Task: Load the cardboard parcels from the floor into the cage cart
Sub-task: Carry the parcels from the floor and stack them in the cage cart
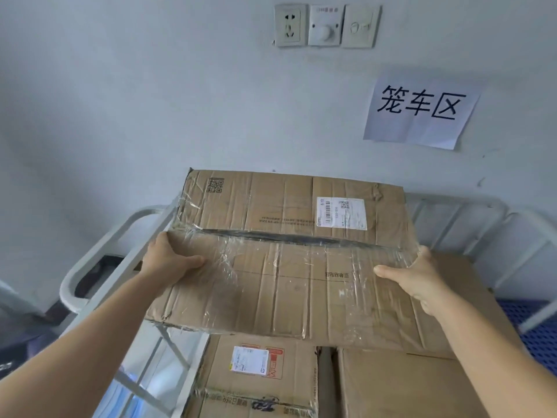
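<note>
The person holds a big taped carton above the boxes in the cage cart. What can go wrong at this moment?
1. The carton is creased, and its top seam gapes under the loose clear tape; it may sag or open when set down.
2. The left hand and right hand grip only its side edges, so it could slip.
3. Its left corner hangs over the cart rail; it may catch there instead of landing flat on the lower boxes.

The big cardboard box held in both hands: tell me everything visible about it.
The big cardboard box is wide, flat, brown and creased, wrapped in crinkled clear tape. A dark gap runs along its top seam. A white shipping label sits on the far right of the top, a printed code at the far left corner. The left hand and right hand grip its two ends, thumbs on top. It is held tilted above the boxes already in the cage cart.
</note>
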Demonstrator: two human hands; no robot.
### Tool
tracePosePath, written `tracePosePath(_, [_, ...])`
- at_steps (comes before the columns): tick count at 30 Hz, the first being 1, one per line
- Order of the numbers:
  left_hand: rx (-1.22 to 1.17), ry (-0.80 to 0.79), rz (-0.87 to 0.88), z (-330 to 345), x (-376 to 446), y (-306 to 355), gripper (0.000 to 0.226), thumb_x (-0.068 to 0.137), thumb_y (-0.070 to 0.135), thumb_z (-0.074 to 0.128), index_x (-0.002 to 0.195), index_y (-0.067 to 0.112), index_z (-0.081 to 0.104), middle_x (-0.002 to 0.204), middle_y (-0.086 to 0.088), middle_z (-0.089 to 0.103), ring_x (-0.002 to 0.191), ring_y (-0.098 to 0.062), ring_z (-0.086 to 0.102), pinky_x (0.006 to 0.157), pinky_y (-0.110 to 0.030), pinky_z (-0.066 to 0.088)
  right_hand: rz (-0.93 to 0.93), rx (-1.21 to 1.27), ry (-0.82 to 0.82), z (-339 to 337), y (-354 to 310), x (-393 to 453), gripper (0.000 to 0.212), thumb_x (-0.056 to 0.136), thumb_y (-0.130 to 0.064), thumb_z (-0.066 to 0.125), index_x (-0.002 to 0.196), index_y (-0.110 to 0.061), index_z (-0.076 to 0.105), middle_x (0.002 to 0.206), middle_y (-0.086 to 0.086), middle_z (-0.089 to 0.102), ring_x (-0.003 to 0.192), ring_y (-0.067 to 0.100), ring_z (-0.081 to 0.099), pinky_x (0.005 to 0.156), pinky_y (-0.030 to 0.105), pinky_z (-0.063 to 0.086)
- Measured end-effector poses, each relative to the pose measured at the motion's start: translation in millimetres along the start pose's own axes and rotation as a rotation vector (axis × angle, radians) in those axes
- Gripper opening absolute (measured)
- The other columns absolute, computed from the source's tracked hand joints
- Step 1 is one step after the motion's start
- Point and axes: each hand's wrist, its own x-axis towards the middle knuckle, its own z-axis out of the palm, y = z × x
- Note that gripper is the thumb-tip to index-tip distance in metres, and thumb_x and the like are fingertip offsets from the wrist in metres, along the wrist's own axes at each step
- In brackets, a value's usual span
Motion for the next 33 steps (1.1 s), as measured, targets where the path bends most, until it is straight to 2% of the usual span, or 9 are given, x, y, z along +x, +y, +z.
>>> tracePosePath(5, [0.042, -0.057, -0.041, 21, 45, -20, 0.102, 0.065, 0.029, 0.089, 0.145, 0.007, 0.03, 0.138, -0.015, 0.044, 0.124, -0.034, 0.046, 0.101, -0.048, 0.043, 0.054, -0.034, -0.015, 38, 2, 24, 0.113, 0.057, -0.034, 0.094, 0.146, -0.014, 0.027, 0.147, 0.009, 0.037, 0.13, 0.03, 0.044, 0.105, 0.048, 0.041])
tracePosePath(10, [0.094, -0.076, -0.085, 37, 90, -35, 0.105, 0.065, 0.028, 0.088, 0.147, 0.007, 0.026, 0.141, -0.016, 0.041, 0.125, -0.034, 0.045, 0.1, -0.048, 0.044, 0.104, -0.043, -0.088, 84, 3, 61, 0.095, 0.059, -0.033, 0.092, 0.134, -0.018, 0.035, 0.132, 0.005, 0.046, 0.115, 0.027, 0.05, 0.094, 0.044, 0.046])
tracePosePath(14, [0.137, -0.09, -0.13, 56, 130, -44, 0.103, 0.064, 0.029, 0.089, 0.145, 0.006, 0.03, 0.14, -0.015, 0.042, 0.125, -0.034, 0.045, 0.101, -0.048, 0.043, 0.16, -0.067, -0.128, 123, 10, 94, 0.112, 0.046, -0.047, 0.09, 0.138, -0.023, 0.031, 0.136, 0.005, 0.047, 0.12, 0.029, 0.051, 0.097, 0.053, 0.046])
tracePosePath(17, [0.167, -0.107, -0.148, 79, 160, -53, 0.102, 0.062, 0.029, 0.09, 0.143, 0.004, 0.033, 0.136, -0.016, 0.045, 0.122, -0.034, 0.048, 0.099, -0.05, 0.045, 0.192, -0.068, -0.141, 152, 21, 124, 0.116, 0.045, -0.047, 0.09, 0.141, -0.023, 0.028, 0.14, 0.004, 0.042, 0.125, 0.029, 0.047, 0.101, 0.055, 0.043])
tracePosePath(23, [0.218, -0.152, -0.189, 136, 209, -75, 0.097, 0.065, 0.029, 0.088, 0.143, 0.006, 0.034, 0.133, -0.016, 0.046, 0.117, -0.034, 0.05, 0.094, -0.047, 0.048, 0.213, -0.128, -0.15, 204, 47, 183, 0.113, 0.059, -0.039, 0.091, 0.147, -0.019, 0.024, 0.147, 0.007, 0.037, 0.131, 0.032, 0.041, 0.105, 0.056, 0.039])
tracePosePath(27, [0.227, -0.17, -0.207, 169, 237, -95, 0.098, 0.066, 0.028, 0.087, 0.144, 0.007, 0.032, 0.135, -0.017, 0.046, 0.119, -0.035, 0.049, 0.098, -0.049, 0.045, 0.237, -0.159, -0.157, 235, 71, 210, 0.113, 0.054, -0.045, 0.09, 0.144, -0.023, 0.025, 0.145, 0.005, 0.041, 0.128, 0.032, 0.045, 0.104, 0.058, 0.039])
tracePosePath(33, [0.189, -0.231, -0.228, 211, 279, -130, 0.098, 0.056, 0.037, 0.091, 0.137, 0.018, 0.039, 0.126, -0.008, 0.054, 0.108, -0.031, 0.057, 0.089, -0.051, 0.052, 0.295, -0.16, -0.158, 266, 105, 239, 0.105, 0.058, -0.04, 0.091, 0.14, -0.023, 0.027, 0.142, 0.006, 0.042, 0.128, 0.032, 0.045, 0.104, 0.059, 0.039])
